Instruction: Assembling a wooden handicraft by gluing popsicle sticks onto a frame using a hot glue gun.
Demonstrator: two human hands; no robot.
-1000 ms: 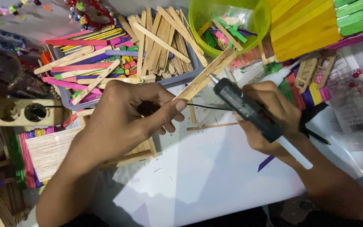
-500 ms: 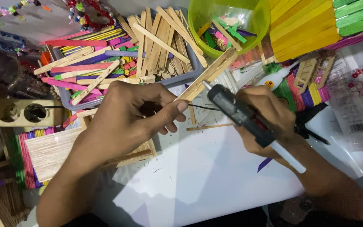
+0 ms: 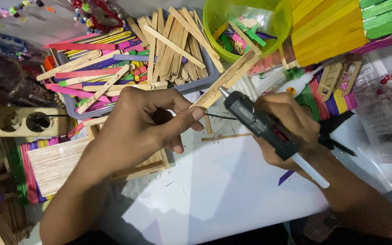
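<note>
The left hand [image 3: 144, 122] pinches the lower end of a pair of plain wooden craft sticks [image 3: 225, 79] between thumb and forefinger, so that they slant up toward the green plastic bowl [image 3: 250, 27]. The right hand [image 3: 291, 129] is wrapped tight around a black hot glue gun [image 3: 259, 122], whose metal nozzle sits just beside the sticks, close to the left thumb tip. A white glue stick pokes out behind the gun.

From where I stand, the risk is plain: the nozzle works so near the pinching fingers that hot glue could run onto the thumb, or the thin sticks could twist in so light a pinch and set crooked. The gun's black cord trails under the left hand and might snag.

Left of the bowl, a grey tray [image 3: 69, 102] holds plain and coloured sticks; below the bowl lies the white desk [image 3: 223, 190], with a single loose stick.

Against half a second ago, the gun has tipped slightly, its nozzle a little lower along the sticks; the left hand holds as before.
</note>
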